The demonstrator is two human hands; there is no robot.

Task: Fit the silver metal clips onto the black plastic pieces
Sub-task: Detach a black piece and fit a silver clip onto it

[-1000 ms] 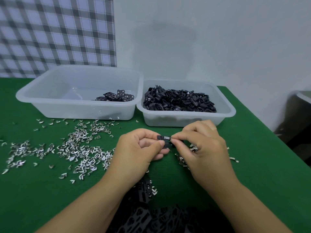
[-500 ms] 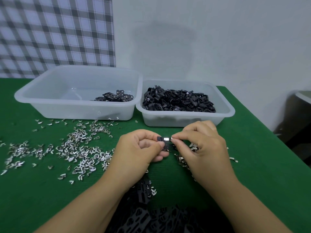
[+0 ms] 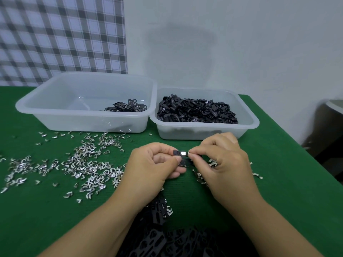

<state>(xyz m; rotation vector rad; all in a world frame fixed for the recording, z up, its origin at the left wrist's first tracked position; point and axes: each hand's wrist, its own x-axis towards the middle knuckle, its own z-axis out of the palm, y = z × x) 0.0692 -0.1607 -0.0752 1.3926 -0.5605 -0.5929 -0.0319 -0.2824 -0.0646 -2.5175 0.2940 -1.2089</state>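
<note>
Green cloth covers the tabletop (image 3: pixel 278 182) where we sit, and a pale wall stands behind it. Our left grip (image 3: pixel 154 164) pinches a small black plastic piece (image 3: pixel 176 152) between thumb and finger and holds it up just above the cloth. Our right grip (image 3: pixel 222 160) pinches the end of a little silver metal clip (image 3: pixel 183 153). The clip sits on the top bar of the black piece and touches it.

We think the clip is only partly on. To do this well, we should keep the black piece very still and push the clip straight along the bar until it sits flat. If we push crooked, the tiny clip may pop off.

A scatter of loose silver clips (image 3: pixel 89 164) lies to the left. A dark heap of black pieces (image 3: pixel 167 243) lies close to us. Behind stand a big clear plastic tub (image 3: pixel 74 123) holding a few black pieces and a smaller clear plastic tub (image 3: pixel 185 133) holding many.

Compared with a second ago, both grips are in nearly the same spot. The clip just shines a bit brighter now.
</note>
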